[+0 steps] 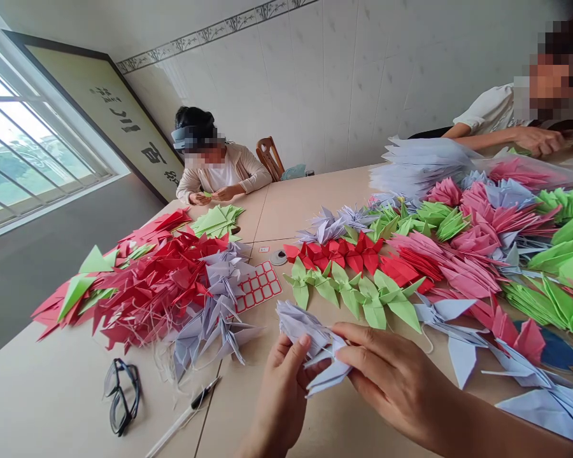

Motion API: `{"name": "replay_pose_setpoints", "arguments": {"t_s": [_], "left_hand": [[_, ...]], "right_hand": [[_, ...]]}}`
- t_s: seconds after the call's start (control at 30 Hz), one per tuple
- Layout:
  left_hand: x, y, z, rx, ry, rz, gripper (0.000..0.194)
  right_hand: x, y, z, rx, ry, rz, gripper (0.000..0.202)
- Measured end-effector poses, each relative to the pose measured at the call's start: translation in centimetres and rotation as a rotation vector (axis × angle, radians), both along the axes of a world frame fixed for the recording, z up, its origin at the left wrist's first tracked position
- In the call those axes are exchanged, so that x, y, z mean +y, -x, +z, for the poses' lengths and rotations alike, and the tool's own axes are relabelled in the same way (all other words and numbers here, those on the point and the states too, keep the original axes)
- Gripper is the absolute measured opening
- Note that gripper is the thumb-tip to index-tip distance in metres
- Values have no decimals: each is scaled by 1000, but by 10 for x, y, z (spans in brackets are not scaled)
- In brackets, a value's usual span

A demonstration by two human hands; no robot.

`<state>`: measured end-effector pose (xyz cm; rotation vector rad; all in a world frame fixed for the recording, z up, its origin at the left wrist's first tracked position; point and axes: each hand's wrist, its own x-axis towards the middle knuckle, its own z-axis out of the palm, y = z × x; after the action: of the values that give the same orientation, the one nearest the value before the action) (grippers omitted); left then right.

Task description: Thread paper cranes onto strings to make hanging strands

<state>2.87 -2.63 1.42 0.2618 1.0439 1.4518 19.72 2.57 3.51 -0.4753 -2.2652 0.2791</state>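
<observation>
A bundle of folded pale lavender paper pieces (303, 324) is held between my two hands, above the near part of the table. My left hand (284, 388) grips the bundle from the left, thumb on its near face. From the right, my right hand (391, 369) has its fingers closed on the bundle's lower right part, where pieces fan apart. Just beyond lie light green folded paper pieces (348, 289), with a row of red ones (337, 253) behind them. To the right of my right hand are more pale lavender pieces (458, 334).
A large red paper pile (153, 286), glasses (122, 397) and a pen-like tool (184, 420) are on the left. A sheet of red-bordered labels (258, 289) lies mid-table. Pink and green stacks (549, 305) fill the right. Two people sit across the table, handling green paper.
</observation>
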Motion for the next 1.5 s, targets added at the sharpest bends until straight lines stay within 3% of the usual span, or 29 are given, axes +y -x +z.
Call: {"name": "replay_pose_setpoints", "arguments": {"t_s": [0.1,0.23,0.4,0.53,0.67,0.8,0.93,1.07,1.33,1.5], "left_hand": [[0,0,-4,-100,58,-35,24],[0,-1,-7,-155,60,-83,29],[1,-3,-2,-83,26,1,24],[-1,-6,-1,-1,-30,-19,25],[-3,-5,-2,96,-54,-52,25],[-2,1,-2,17,-33,-135,24],[-1,4,0,-62,-26,-165,21],[-1,1,0,53,-123,-135,19],[-4,-1,-3,309,-122,-184,25],[-3,-4,-2,464,-144,-175,26]], "right_hand": [[-1,1,2,-10,-136,29,24],[-2,2,4,-62,-187,42,29],[-2,4,3,-48,-217,46,35],[-3,4,2,-63,-176,100,33],[-4,6,-6,95,41,96,23],[-4,7,-7,193,338,149,25],[-4,5,-2,190,759,124,16],[-3,7,-5,269,1124,65,7],[1,14,-14,453,1233,8,23],[-2,15,-18,437,1289,82,25]]}}
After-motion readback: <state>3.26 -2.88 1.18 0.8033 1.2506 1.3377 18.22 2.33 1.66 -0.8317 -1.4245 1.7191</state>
